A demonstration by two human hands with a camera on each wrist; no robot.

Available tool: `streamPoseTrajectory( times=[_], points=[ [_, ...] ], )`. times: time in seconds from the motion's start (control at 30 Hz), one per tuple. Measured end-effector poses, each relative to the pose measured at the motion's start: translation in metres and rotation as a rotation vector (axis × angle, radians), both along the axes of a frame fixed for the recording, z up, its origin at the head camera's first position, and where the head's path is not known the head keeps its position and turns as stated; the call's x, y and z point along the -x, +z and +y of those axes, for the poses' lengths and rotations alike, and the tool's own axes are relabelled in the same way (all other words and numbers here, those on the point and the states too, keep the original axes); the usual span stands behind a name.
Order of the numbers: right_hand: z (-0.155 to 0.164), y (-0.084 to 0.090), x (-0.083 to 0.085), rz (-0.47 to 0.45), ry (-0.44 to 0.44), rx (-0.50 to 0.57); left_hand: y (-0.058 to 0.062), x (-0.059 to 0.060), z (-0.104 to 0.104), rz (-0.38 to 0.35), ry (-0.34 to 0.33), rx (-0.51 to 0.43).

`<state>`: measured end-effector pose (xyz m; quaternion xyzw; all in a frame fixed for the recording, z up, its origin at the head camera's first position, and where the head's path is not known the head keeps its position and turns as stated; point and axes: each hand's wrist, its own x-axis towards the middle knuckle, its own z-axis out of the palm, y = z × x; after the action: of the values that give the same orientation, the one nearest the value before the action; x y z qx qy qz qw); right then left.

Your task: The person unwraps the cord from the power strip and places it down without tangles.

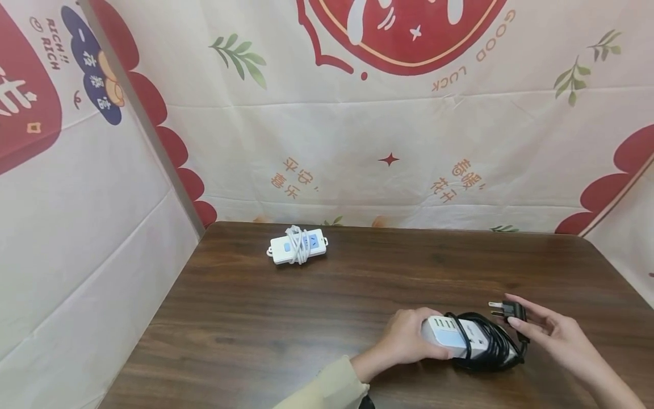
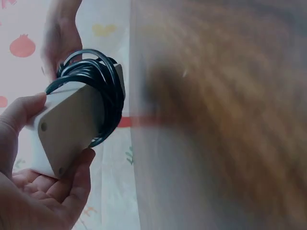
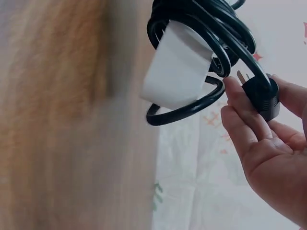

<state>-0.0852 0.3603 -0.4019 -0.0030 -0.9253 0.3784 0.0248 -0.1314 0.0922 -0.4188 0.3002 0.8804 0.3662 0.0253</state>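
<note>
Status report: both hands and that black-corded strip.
Left hand grips white power strip wound with black cord. Right hand pinches black plug. Nothing blocking.

The table (image 2: 216, 120) is showing only as a brown blur in both wrist views. The left hand (image 1: 403, 341) is covering the near end of the power strip (image 1: 455, 335); black cord (image 1: 490, 346) loops are hiding its far end. The right hand (image 3: 268, 158) is running off the frame's right edge. Socket markings on the white strip (image 1: 298, 247) by the table's back edge are too small to read.

A dark wood-grain counter (image 1: 306, 318) stands enclosed by cream printed cloth walls (image 1: 357, 136) bearing red shapes, green sprigs and lettering.
</note>
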Motion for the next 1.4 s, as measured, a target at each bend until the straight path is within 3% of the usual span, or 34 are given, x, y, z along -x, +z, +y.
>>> streamPoseTrajectory(
  times=[0.27, 0.4, 0.6, 0.8, 0.97, 1.2, 1.4],
  points=[
    [-0.007, 0.016, -0.004, 0.049, -0.039, 0.103, 0.004, 0.018, -0.017, -0.108, 0.027, -0.247],
    [-0.008, 0.019, -0.005, 0.096, -0.047, 0.172, 0.005, 0.025, -0.026, -0.167, 0.006, -0.370],
    [-0.008, 0.019, -0.007, 0.126, -0.064, 0.185, 0.001, 0.030, -0.035, -0.269, -0.014, -0.494],
    [0.000, 0.010, -0.010, 0.102, -0.062, 0.195, -0.001, 0.032, -0.037, -0.343, -0.047, -0.559],
    [0.009, 0.000, -0.008, 0.052, -0.062, 0.227, 0.005, 0.030, -0.039, -0.397, -0.069, -0.584],
    [0.020, -0.008, 0.005, 0.000, -0.150, 0.090, 0.007, 0.026, -0.046, -0.412, -0.105, -0.558],
    [0.025, -0.004, 0.018, 0.020, -0.180, 0.065, 0.005, 0.026, -0.050, -0.401, -0.147, -0.521]
  ],
)
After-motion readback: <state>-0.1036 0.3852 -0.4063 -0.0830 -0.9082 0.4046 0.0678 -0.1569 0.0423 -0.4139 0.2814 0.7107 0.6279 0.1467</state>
